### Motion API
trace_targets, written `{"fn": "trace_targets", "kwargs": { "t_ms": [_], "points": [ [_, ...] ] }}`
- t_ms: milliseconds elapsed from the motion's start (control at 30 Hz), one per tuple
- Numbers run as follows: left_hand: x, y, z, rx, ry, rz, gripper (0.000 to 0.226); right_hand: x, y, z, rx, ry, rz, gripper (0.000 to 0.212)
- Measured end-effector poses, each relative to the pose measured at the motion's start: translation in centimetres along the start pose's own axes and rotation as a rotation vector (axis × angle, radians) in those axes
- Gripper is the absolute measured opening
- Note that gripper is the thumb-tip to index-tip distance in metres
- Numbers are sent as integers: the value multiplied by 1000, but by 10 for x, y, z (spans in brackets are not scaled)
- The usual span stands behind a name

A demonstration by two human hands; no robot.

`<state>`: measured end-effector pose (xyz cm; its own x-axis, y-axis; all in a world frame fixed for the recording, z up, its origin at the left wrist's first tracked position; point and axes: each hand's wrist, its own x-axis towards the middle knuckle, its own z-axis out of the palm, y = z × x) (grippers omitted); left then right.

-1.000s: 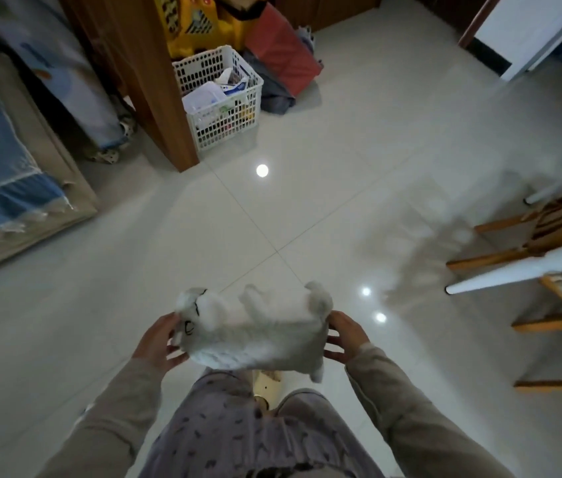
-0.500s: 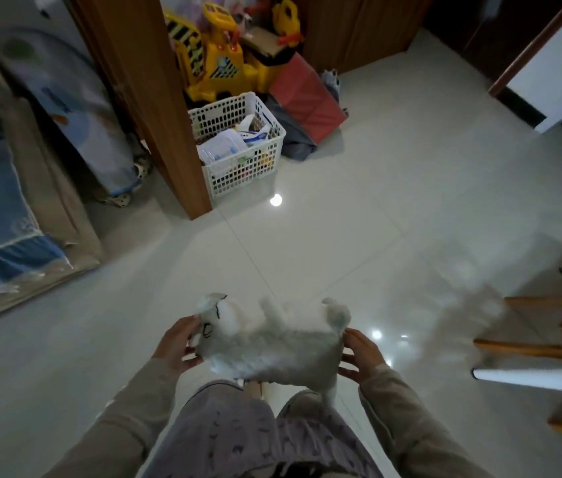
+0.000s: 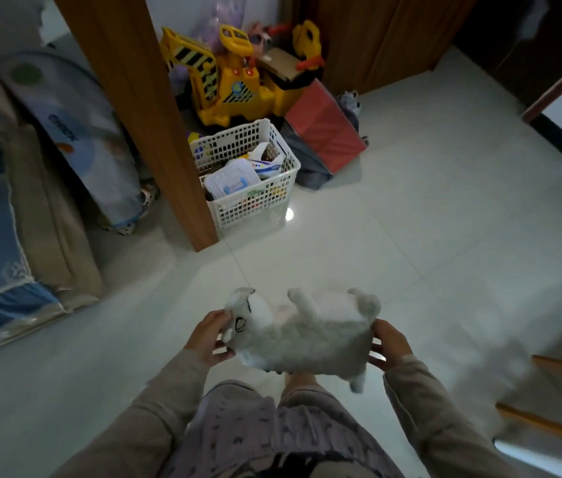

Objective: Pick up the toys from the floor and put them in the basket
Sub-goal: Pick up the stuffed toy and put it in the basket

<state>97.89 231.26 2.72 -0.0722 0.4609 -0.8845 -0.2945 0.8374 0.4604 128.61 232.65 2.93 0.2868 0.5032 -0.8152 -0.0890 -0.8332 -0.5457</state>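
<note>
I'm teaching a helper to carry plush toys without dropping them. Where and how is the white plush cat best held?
By its two ends, probably, coming in from either side. The plush cat lies lengthwise on its back, legs up, and its long soft body would likely sag from a one-point grip. Here the left hand cups the head and the right hand supports the rear.

Plush cat [image 3: 302, 334] held above tiled floor [image 3: 410, 236], belly up, head to the left. Left hand [image 3: 209, 336] grips the head end; right hand [image 3: 390, 346] grips the rear. White basket [image 3: 255, 201] stands far centre, against a wooden post [image 3: 141, 115], already holding toys. Yellow digger [image 3: 224, 81] sits behind basket. Red bag [image 3: 324, 129] just right of it.
</note>
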Motion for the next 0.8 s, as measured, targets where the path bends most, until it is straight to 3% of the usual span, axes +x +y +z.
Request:
{"fn": "trace_targets", "kwargs": {
  "t_ms": [433,800],
  "points": [
    [83,122,49,-241,276,0,15,116,-194,65,-276,-280,-15,12],
    [162,236,58,-362,324,-72,11,205,-324,154,-380,-327,-20,15]
  ]
}}
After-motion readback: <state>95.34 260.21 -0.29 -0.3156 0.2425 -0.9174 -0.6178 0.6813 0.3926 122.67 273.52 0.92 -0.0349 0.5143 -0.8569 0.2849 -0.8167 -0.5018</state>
